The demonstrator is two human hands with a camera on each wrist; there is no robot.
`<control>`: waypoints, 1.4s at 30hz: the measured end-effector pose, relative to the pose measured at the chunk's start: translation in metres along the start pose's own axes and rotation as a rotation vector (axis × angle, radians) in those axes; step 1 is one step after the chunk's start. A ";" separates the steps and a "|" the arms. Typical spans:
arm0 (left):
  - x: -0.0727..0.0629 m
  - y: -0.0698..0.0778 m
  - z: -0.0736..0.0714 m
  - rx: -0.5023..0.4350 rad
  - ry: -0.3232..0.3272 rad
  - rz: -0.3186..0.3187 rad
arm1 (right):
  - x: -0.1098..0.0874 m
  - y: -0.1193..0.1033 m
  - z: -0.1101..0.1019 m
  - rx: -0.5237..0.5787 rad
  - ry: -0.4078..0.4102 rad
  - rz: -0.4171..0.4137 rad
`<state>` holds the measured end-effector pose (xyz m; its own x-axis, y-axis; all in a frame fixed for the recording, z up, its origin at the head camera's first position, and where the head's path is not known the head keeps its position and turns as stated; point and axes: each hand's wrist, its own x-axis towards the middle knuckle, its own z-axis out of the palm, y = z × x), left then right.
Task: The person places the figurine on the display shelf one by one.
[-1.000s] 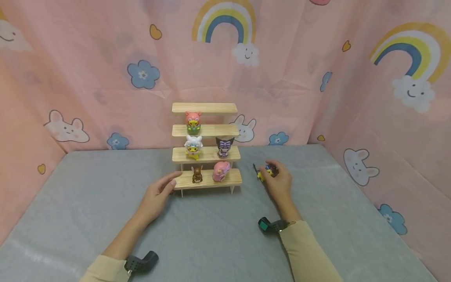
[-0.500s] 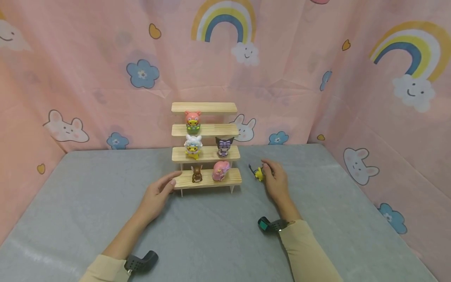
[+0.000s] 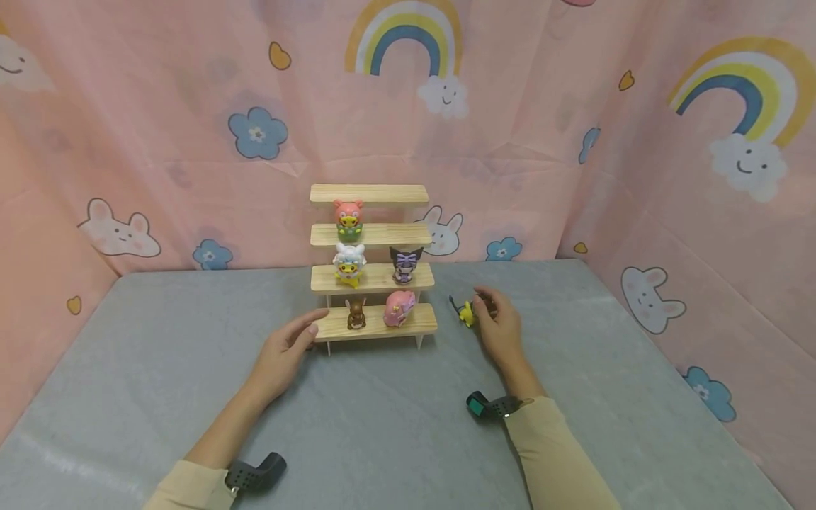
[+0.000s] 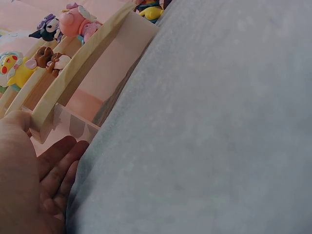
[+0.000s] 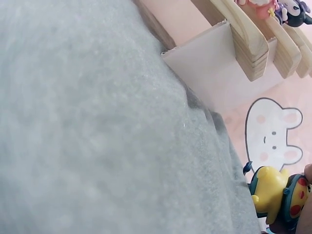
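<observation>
A four-tier wooden display stand (image 3: 370, 195) carries several small figurines. My left hand (image 3: 280, 363) holds the left end of its lowest shelf. In the left wrist view the thumb lies at the shelf end (image 4: 46, 109), with other fingers (image 4: 61, 168) curled below beside the clear leg. To the right of the stand, my right hand (image 3: 501, 329) grips a yellow figurine (image 3: 467, 314) with a dark hood and a thin dark tail. In the right wrist view this figurine (image 5: 270, 190) lies tilted sideways, red cheeks showing; the fingers cover part of its head.
A brown figurine (image 3: 356, 315) and a pink one (image 3: 399, 309) occupy the lowest shelf. Above them are a white-hooded figurine (image 3: 349, 266) and a black-and-purple one (image 3: 406, 266). One with a pink hood (image 3: 348, 220) sits higher up. Grey cloth (image 3: 382, 425) covers the table; a pink curtain (image 3: 510, 177) hangs behind.
My right hand has shifted slightly left with the yellow figurine, turning it so its face has gone from the head view. The left hand stays in place at the stand.
</observation>
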<state>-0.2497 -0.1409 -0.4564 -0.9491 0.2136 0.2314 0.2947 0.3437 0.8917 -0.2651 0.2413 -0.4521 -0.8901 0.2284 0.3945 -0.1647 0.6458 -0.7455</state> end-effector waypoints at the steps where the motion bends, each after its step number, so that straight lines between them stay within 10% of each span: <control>1: 0.000 0.000 0.000 0.004 0.001 -0.001 | 0.000 0.000 0.000 0.000 0.003 0.003; 42: 0.000 0.002 0.000 0.020 0.000 0.012 | 0.000 0.000 0.001 0.013 0.047 0.034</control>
<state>-0.2489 -0.1407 -0.4549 -0.9457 0.2176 0.2416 0.3078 0.3590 0.8811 -0.2658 0.2404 -0.4525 -0.8742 0.2848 0.3933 -0.1403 0.6273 -0.7660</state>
